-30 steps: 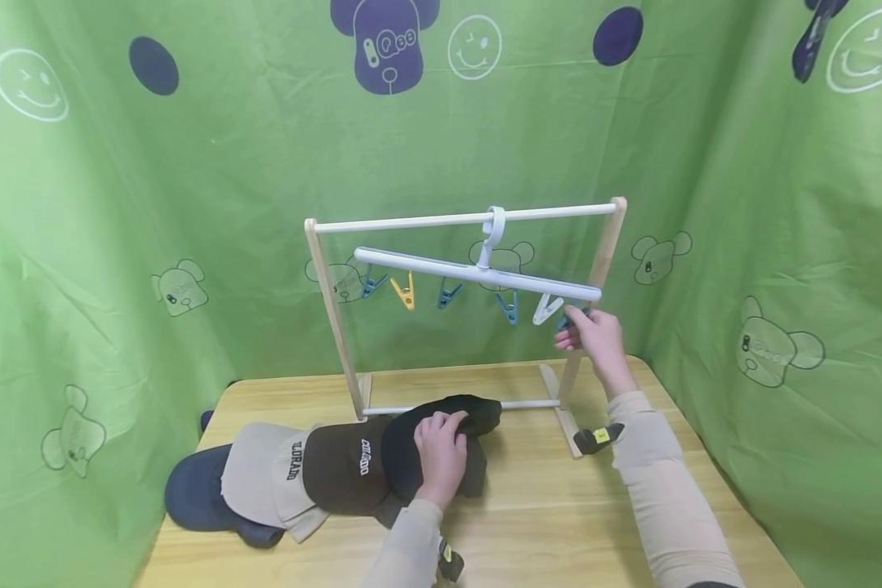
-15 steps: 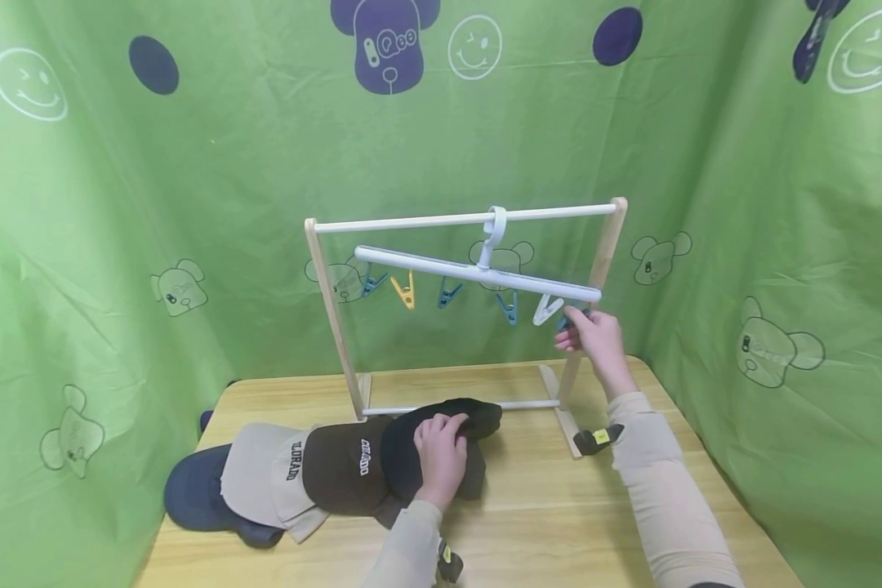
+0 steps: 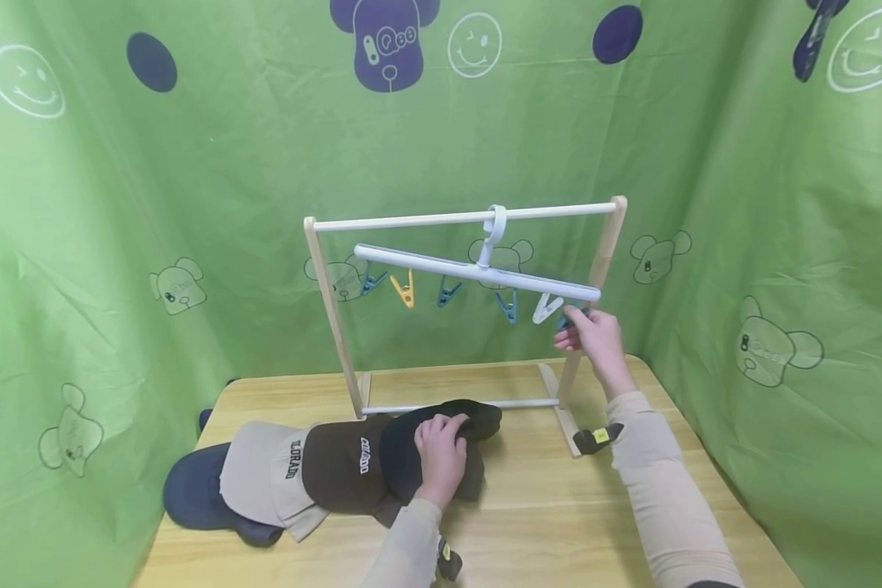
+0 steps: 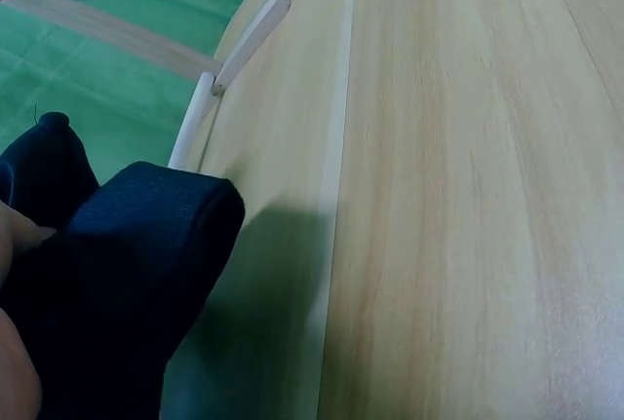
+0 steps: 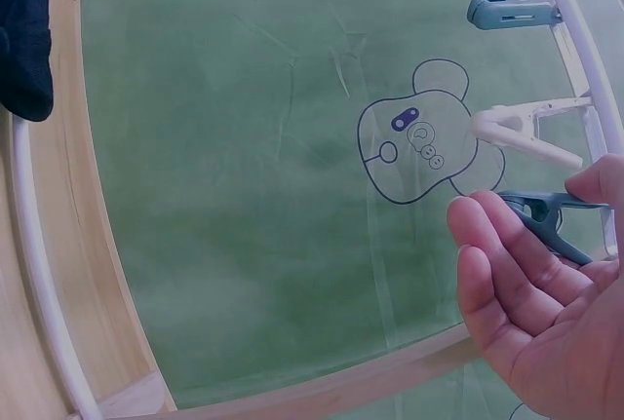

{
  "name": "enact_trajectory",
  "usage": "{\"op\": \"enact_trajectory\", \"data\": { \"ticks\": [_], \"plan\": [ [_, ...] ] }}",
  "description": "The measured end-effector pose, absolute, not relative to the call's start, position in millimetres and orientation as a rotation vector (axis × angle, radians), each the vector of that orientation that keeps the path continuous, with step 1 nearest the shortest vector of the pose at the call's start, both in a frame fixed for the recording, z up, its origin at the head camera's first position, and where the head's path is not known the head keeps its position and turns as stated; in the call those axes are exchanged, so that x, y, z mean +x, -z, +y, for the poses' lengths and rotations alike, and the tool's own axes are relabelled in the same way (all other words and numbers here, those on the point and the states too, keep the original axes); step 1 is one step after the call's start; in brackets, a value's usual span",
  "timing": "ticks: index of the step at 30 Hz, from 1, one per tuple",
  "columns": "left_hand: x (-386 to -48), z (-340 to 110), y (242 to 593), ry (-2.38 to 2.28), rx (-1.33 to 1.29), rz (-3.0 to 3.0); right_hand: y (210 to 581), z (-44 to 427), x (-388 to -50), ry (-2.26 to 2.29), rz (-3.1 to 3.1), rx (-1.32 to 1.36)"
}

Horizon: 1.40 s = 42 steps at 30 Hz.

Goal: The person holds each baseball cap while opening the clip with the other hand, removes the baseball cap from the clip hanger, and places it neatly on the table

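Observation:
My left hand (image 3: 441,457) grips a black cap (image 3: 400,449) at its upper right edge, low over the table. In the left wrist view, the cap's dark fabric (image 4: 146,245) stands up beside the fingers. At the right end of the white hanger (image 3: 441,265), my right hand (image 3: 597,336) pinches a blue clip (image 5: 551,215) between thumb and fingers. The hanger tilts down to the right and hooks over the rack's top bar (image 3: 397,222). Several other clips hang along it, including a yellow clip (image 3: 406,292) and a white clip (image 3: 547,308) beside my right hand.
Overlapping on the table (image 3: 559,531) lie a navy cap (image 3: 198,490), a beige cap (image 3: 260,469) and a brown cap (image 3: 341,469), left of the black one. The wooden rack's right post (image 3: 604,253) stands behind my right hand. A green curtain (image 3: 250,163) surrounds the table.

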State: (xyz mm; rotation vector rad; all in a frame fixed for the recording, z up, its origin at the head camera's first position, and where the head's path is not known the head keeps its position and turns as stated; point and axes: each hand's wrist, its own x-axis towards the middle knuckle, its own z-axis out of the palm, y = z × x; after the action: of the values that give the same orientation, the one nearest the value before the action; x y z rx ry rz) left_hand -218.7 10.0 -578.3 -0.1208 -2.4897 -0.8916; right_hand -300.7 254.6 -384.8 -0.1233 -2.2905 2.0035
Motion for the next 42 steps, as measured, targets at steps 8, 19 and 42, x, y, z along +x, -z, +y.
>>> {"op": "enact_trajectory", "data": {
  "ticks": [8, 19, 42],
  "plan": [
    [-217, 10, 582, 0.915, -0.159, -2.481, 385, 255, -299, -1.992, -2.297, -0.137],
    [-217, 8, 590, 0.939, -0.165, -2.578, 385, 256, -300, -1.975, -2.309, -0.156],
    [-218, 11, 601, 0.935, -0.208, -2.641, 404, 262, -314, -1.975, -2.295, -0.170]
  ]
}}
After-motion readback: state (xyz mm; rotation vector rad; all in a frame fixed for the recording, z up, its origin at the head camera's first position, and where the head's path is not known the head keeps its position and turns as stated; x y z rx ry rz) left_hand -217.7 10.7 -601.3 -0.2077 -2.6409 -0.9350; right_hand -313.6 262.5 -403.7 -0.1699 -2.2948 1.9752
